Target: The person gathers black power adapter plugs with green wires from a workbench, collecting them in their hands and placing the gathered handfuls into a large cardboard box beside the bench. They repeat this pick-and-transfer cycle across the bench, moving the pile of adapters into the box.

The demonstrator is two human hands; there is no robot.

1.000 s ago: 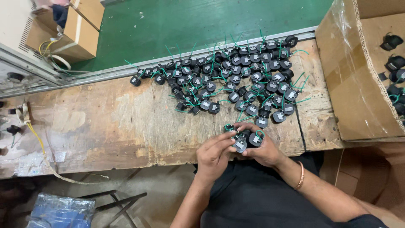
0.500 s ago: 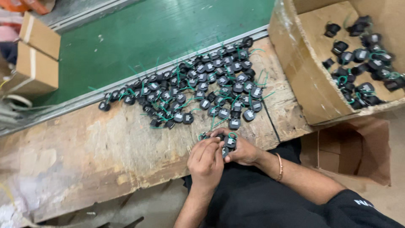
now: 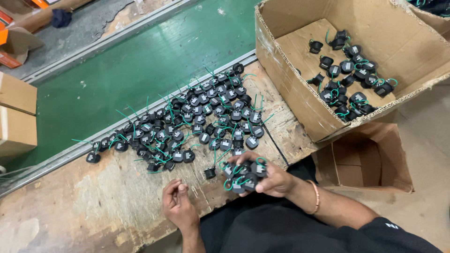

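My right hand (image 3: 273, 179) is shut on a handful of small black round parts with green wires (image 3: 243, 176), held just over the near edge of the worn wooden bench (image 3: 84, 201). My left hand (image 3: 179, 204) hovers to the left of it, fingers loosely curled, holding nothing that I can see. A large heap of the same black parts (image 3: 197, 122) is spread across the bench beyond both hands, and one loose part (image 3: 210, 173) lies between the hands.
A big open cardboard box (image 3: 300, 98) at the right holds several more black parts (image 3: 349, 79). A smaller empty carton (image 3: 370, 159) sits below it on the floor. A green conveyor belt (image 3: 140, 61) runs behind the bench; boxes (image 3: 16, 112) stand at far left.
The view has swung right, bringing the big box into sight. My hands have separated: the right keeps the bunch of parts, the left has drawn away to the left.
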